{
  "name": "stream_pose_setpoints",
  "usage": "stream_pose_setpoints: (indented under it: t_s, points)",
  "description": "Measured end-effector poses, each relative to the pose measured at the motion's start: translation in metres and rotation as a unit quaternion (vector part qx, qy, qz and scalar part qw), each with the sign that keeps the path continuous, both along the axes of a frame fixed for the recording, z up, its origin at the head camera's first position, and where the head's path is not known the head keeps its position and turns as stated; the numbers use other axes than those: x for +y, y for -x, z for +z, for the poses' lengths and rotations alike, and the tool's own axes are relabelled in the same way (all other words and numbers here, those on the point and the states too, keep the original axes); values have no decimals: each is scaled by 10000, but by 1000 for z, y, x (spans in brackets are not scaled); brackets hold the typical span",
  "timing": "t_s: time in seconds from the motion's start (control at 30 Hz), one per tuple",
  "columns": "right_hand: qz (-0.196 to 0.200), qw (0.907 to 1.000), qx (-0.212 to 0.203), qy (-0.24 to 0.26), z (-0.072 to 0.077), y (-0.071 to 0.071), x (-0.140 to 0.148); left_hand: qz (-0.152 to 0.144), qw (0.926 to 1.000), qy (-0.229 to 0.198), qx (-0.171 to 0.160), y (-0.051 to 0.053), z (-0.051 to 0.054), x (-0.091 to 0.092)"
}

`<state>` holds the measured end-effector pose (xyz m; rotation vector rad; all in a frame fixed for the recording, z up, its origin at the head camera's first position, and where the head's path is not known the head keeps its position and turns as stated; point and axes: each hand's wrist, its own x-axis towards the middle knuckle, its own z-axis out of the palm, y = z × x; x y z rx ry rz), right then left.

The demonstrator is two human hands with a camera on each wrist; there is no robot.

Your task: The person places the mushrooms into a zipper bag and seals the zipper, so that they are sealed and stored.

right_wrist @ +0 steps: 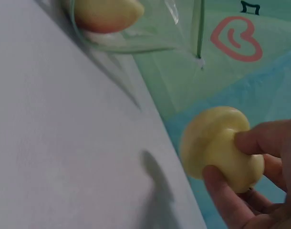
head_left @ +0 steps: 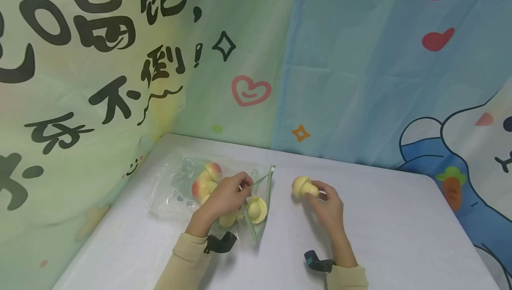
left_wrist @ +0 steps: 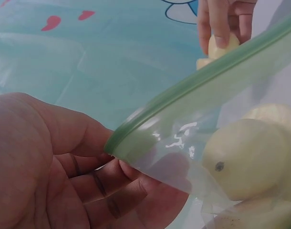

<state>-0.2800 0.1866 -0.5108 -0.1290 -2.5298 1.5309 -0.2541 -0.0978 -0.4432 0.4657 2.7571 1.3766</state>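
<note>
My right hand (head_left: 330, 210) grips a pale yellow toy mushroom (head_left: 302, 186) by its stem, above the table right of the bag. In the right wrist view, thumb and fingers sit around the stem, and the rounded cap (right_wrist: 195, 136) points away from the palm. A clear zip bag (head_left: 164, 194) lies on the table with its green-edged mouth to the right. My left hand (head_left: 226, 196) pinches a corner of that mouth, by the green zip strip (left_wrist: 193, 88). Another yellow mushroom (head_left: 256, 210) lies inside near the mouth. Red-and-yellow peach-like toys (head_left: 214, 172) are deeper in, partly hidden by my left hand.
A white-covered table (head_left: 394, 227) extends right of my right hand. Behind it hangs a printed cloth backdrop (head_left: 340, 81) with hearts and a cartoon animal; another printed cloth side (head_left: 80, 161) rises at the left. Dark wrist cameras (head_left: 222, 242) sit on both wrists.
</note>
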Motion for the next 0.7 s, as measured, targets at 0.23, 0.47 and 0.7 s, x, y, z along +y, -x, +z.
stream_pose_setpoints:
  t_s: [0.23, 0.47, 0.7]
  points:
    - [1085, 9913, -727, 133, 17, -11, -10, -26, 10000, -29, -26, -1, 1, 0]
    - [1522, 9830, -1019, -128, 27, -20, -19, -16, 10000, 20, -42, -3, 1, 1]
    - [1944, 9754, -1042, -6, 24, -21, -28, 19, 10000, -43, -69, -2, 1, 1]
